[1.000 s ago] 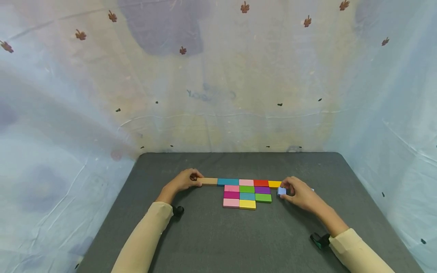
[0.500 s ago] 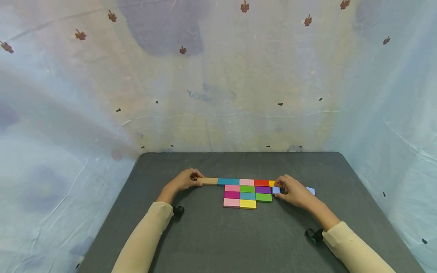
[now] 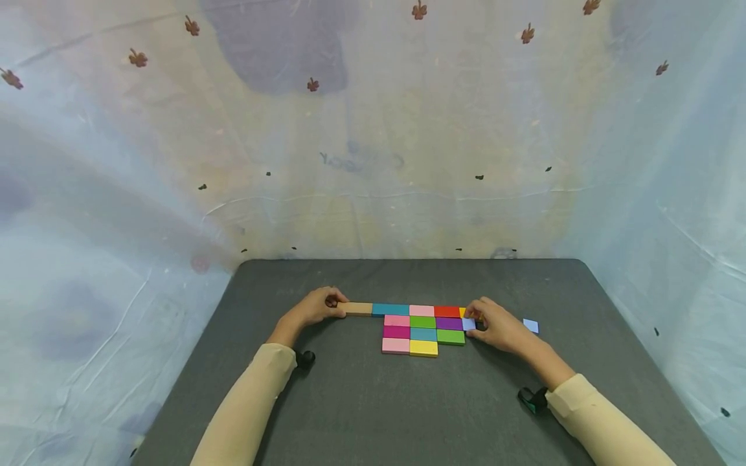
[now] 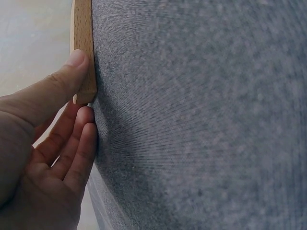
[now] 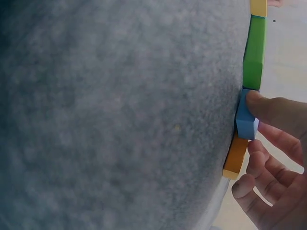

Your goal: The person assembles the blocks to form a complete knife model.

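My left hand (image 3: pixel 311 308) pinches the outer end of a bare wooden block (image 3: pixel 357 309) at the left end of the top row. The left wrist view has its thumb pressed on that block's face, with the other fingers curled near the end. At the opposite side, my right hand (image 3: pixel 495 325) holds a light blue block (image 3: pixel 469 324) between thumb and fingers. That block stands against the purple block (image 3: pixel 448 323) in the second row. Seen from the right wrist, it overlaps the yellow-orange block (image 5: pixel 236 155), and the green block (image 5: pixel 254 52) lies just beyond it.
Flat blocks in pink, magenta, green, teal and yellow (image 3: pixel 423 348) form stepped rows under the top row. A second light blue block (image 3: pixel 531 325) lies apart, right of the right hand. All rest on a dark grey table (image 3: pixel 361 408) before a draped sheet (image 3: pixel 373 220).
My right hand has slid left with the light blue block, bringing it up against the purple block. The other light blue block has come into fuller view. My left hand has stayed put.
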Demonstrator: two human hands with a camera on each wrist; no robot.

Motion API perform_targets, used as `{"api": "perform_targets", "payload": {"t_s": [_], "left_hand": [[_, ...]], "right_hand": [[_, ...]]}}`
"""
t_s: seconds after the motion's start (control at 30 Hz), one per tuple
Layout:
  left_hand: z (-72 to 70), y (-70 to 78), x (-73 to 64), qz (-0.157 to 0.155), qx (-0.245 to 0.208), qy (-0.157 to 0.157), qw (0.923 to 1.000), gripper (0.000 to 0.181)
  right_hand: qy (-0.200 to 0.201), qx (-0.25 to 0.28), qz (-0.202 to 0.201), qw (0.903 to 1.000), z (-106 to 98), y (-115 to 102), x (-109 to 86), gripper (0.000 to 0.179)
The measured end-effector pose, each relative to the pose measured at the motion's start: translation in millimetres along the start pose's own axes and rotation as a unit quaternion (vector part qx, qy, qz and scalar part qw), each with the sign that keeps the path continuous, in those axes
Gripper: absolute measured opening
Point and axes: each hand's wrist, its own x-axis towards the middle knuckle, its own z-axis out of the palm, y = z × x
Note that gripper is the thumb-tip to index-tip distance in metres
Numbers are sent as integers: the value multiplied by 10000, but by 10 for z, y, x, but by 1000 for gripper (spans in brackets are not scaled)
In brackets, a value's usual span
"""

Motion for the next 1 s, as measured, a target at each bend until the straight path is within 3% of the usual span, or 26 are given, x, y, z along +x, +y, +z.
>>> {"api": "perform_targets", "payload": {"t_s": [0.37, 0.57, 1.0], "left_hand": [[7, 4, 0, 42, 51, 26, 10000, 25], [4, -9, 3, 109, 99, 27, 9999, 25], [-10, 20, -13, 84, 73, 4, 9999, 25]], "right_hand": [[36, -49, -60, 10000, -14, 3, -20, 28], [213, 114, -97, 9997, -106, -7, -156, 30], [670, 81, -18, 9977, -279, 187, -458, 32]]}}
